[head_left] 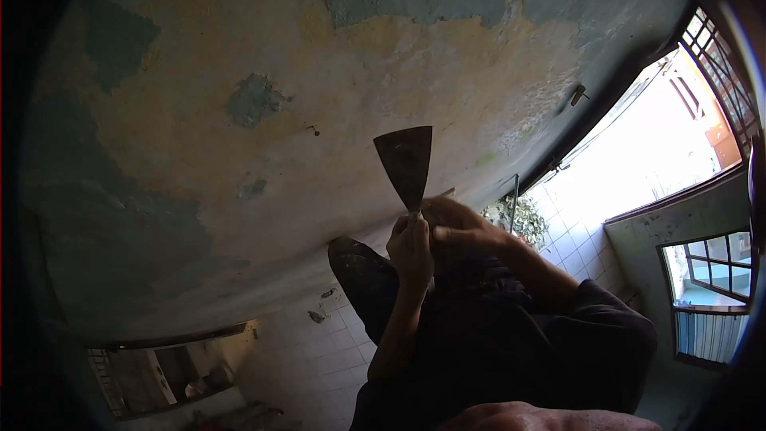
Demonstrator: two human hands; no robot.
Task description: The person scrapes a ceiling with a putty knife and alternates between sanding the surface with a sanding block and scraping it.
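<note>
A putty knife (406, 164) with a wide, dark, flared blade points up in front of the wall. My left hand (411, 251) is closed around its handle, which the fingers mostly hide. Right beside it is my right hand (463, 227), slightly blurred, with its fingers curled and its thumb reaching towards the left hand. A thin pale strip (444, 195) shows just past the right fingers; what that hand grips I cannot tell. Behind both hands are my dark clothes (495, 351) and a bent knee (359, 263).
The wall (319, 56) has peeling blue-green paint over yellowish plaster, with a small hook (316, 132) on it. Dark flakes (317, 317) lie on the tiled floor (335, 351). A leafy heap (519, 219) is by the bright doorway (638, 144); a barred window (718, 263) is at right.
</note>
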